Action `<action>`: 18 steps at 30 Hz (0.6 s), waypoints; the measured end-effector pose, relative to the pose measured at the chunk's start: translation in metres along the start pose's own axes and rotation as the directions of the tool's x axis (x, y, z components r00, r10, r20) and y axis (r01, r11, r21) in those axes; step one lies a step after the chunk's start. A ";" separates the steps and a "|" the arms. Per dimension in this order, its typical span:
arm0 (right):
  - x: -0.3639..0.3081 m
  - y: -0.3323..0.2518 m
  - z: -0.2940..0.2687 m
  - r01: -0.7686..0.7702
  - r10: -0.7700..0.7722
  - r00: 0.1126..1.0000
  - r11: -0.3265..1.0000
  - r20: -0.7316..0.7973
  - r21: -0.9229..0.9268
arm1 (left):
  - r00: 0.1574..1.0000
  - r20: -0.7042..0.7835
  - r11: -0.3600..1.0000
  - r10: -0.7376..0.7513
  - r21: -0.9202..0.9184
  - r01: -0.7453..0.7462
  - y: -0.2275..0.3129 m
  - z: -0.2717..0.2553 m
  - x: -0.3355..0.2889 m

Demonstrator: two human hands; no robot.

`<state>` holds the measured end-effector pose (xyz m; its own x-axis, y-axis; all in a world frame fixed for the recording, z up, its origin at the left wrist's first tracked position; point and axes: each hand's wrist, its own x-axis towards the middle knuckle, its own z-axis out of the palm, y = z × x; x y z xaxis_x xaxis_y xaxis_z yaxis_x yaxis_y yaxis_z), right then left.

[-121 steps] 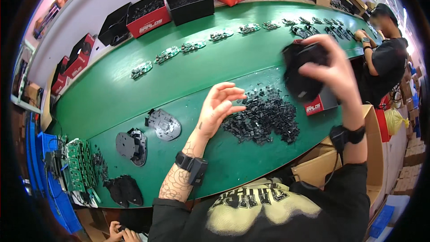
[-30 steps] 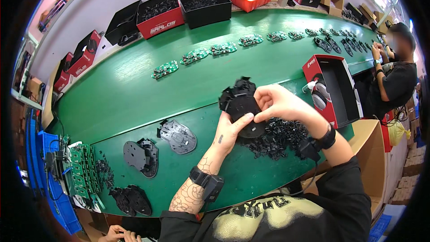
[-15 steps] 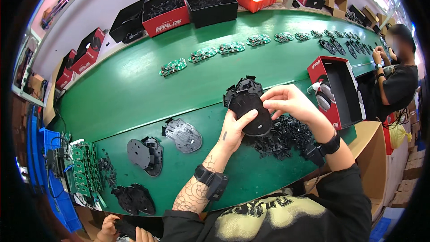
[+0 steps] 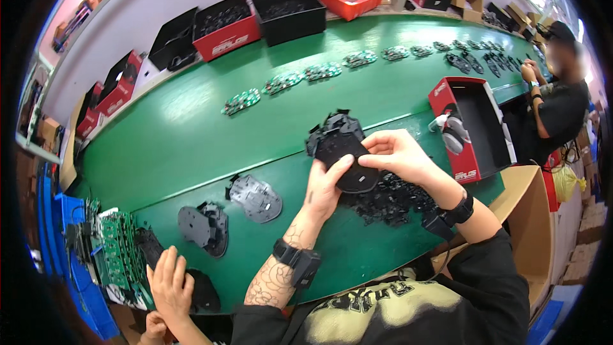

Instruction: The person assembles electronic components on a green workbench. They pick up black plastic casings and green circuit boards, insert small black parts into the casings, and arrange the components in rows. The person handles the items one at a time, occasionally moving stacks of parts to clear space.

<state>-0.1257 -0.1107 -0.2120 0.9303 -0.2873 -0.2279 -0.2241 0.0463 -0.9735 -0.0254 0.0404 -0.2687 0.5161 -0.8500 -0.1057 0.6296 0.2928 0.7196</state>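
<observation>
A black plastic housing (image 4: 350, 160), rounded at its near end and jagged with clips and tabs at its far end, is held up over the bench. My left hand (image 4: 325, 186) wraps its left side, thumb flat across the face. At the right edge my right hand (image 4: 394, 156) is closed, thumb and fingers pinching the rim; whether a small part is also between them I cannot make out. Just below and to the right lies a pile of small black plastic parts (image 4: 393, 201). Two more housings, a grey-black one (image 4: 255, 198) and a stacked pair (image 4: 203, 227), rest to the left.
Green circuit boards (image 4: 283, 82) line the green bench (image 4: 185, 147). Boxes of black parts (image 4: 223, 22) stand along the back. An open red box (image 4: 469, 131) is at right, near a seated co-worker (image 4: 555, 102). Another person's hand (image 4: 171, 284) reaches in at lower left, beside stacked boards (image 4: 118, 243).
My right fingers have closed onto the housing's right edge. The housing has shifted slightly left in view. At lower left, the other person's hand has reached up over the bench with a black part.
</observation>
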 end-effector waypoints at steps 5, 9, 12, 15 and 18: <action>-0.003 -0.032 -0.020 0.156 -0.155 0.987 0.987 -0.033 0.025 | 0.997 -0.067 0.986 -0.032 -0.165 0.021 0.005 -0.009 -0.001; 0.006 -0.077 -0.085 0.237 -0.257 0.944 0.964 -0.205 -0.118 | 0.980 -0.189 0.984 -0.059 -0.178 0.025 0.005 -0.018 0.001; 0.043 -0.080 -0.204 0.185 -0.346 0.846 0.905 -0.407 -0.384 | 0.979 -0.182 0.981 -0.092 -0.187 0.057 0.005 -0.018 0.002; 0.062 -0.061 -0.317 0.034 -0.279 0.876 0.849 -0.394 -0.527 | 0.979 -0.145 0.967 -0.147 -0.229 0.111 0.003 -0.018 0.006; 0.078 -0.033 -0.383 -0.202 -0.025 0.961 0.621 -0.276 -0.758 | 0.979 -0.155 0.966 -0.134 -0.239 0.095 0.007 -0.013 0.005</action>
<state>-0.1565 -0.5010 -0.1895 0.8193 -0.5416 -0.1882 -0.5466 -0.6384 -0.5419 -0.0102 0.0439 -0.2733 0.5108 -0.8032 -0.3064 0.7960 0.3072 0.5216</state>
